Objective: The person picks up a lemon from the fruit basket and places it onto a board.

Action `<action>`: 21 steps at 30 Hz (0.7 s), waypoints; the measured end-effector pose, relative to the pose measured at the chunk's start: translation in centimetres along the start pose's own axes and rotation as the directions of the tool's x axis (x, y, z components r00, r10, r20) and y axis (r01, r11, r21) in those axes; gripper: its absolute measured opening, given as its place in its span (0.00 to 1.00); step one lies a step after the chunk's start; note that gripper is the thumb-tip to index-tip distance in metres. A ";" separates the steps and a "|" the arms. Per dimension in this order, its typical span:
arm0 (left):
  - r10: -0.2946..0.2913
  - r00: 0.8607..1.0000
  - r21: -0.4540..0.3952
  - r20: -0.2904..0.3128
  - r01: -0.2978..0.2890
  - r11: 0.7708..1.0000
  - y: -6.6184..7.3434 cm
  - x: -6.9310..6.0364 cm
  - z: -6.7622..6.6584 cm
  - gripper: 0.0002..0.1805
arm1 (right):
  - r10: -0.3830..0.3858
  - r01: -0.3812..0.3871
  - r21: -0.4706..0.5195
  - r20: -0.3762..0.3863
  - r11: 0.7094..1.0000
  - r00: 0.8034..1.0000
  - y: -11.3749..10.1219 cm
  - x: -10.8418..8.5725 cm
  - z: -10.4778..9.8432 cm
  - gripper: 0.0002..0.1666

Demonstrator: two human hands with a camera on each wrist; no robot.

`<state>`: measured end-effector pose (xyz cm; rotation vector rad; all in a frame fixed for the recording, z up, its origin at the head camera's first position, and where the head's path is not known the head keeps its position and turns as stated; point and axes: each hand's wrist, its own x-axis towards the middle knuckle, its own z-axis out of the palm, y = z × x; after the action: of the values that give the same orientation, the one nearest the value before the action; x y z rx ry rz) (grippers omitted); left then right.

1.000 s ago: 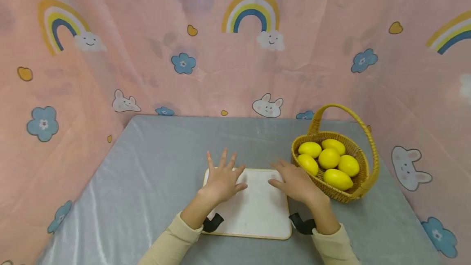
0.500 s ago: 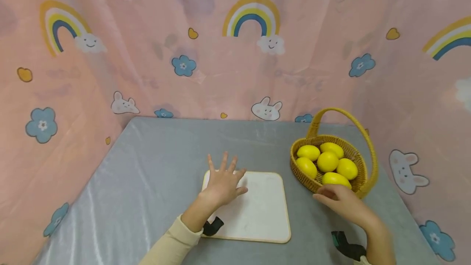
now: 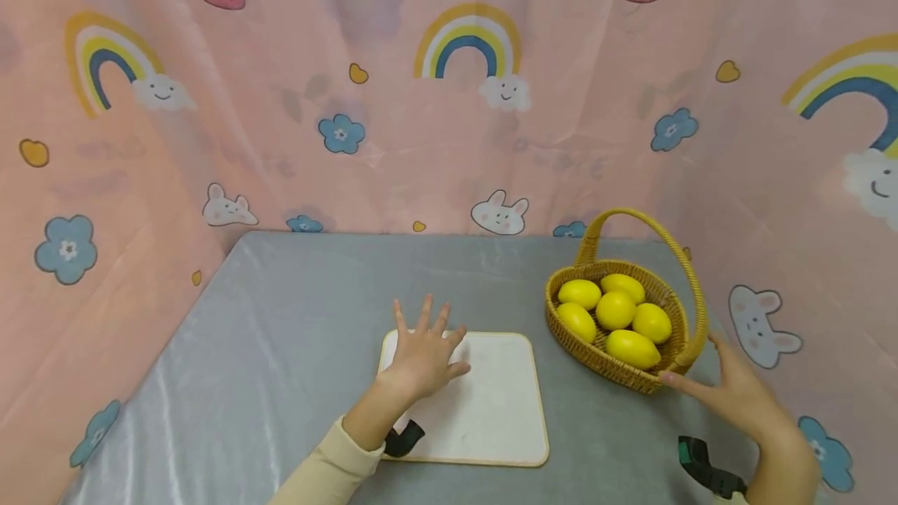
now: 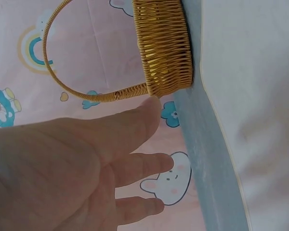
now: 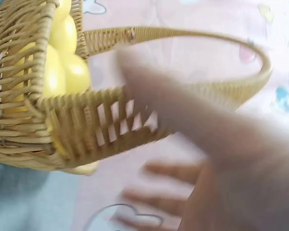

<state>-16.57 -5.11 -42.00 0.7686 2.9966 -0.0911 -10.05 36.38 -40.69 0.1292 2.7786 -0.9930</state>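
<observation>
My left hand hovers over a white board with a thin pale-yellow edge, its fingers spread. A woven tan basket holds several yellow lemons and has a tall arched handle. At the basket's right end is my right hand, thumb and fingers parted on either side of the handle's base. Up close in the right wrist view, the blurred thumb lies in front of the handle, with the other fingers beyond it. Whether they touch the basket I cannot tell.
A grey cloth covers the table. Behind and at both sides hangs a pink curtain printed with rainbows, flowers and rabbits. Black wrist mounts are strapped below each hand.
My right hand has left the board, swung right past the basket's front and reached its right end, with thumb and fingers spread apart. The left hand stays over the board.
</observation>
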 end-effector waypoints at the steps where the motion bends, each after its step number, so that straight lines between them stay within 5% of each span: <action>1: 0.000 1.000 -0.002 0.001 0.000 1.000 0.0 -0.1 0.0 0.33 | -0.038 0.039 0.047 -0.021 0.998 0.999 0.1 0.1 0.1 0.61; 4: -0.002 1.000 -0.008 0.001 0.002 1.000 0.1 -0.2 -0.1 0.33 | -0.133 0.143 0.166 -0.069 0.976 0.989 0.4 0.6 0.5 0.60; 6: -0.005 1.000 -0.014 0.004 0.005 1.000 0.1 -0.3 -0.2 0.33 | -0.134 0.145 0.216 -0.062 0.966 0.989 0.6 0.9 0.6 0.60; 13: 0.006 1.000 -0.037 0.006 -0.006 0.999 0.2 -0.3 -0.4 0.33 | -0.077 0.073 0.197 0.014 0.978 0.997 1.5 2.0 0.8 0.60; 21: 0.007 1.000 -0.048 0.007 -0.007 0.999 0.0 -0.5 -0.6 0.32 | -0.162 0.152 0.226 0.027 0.962 0.986 1.6 2.8 2.0 0.57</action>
<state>-16.15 -5.36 -41.40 0.7723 2.9775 -0.0211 -12.29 36.41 -43.78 -0.0846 2.6613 -1.3290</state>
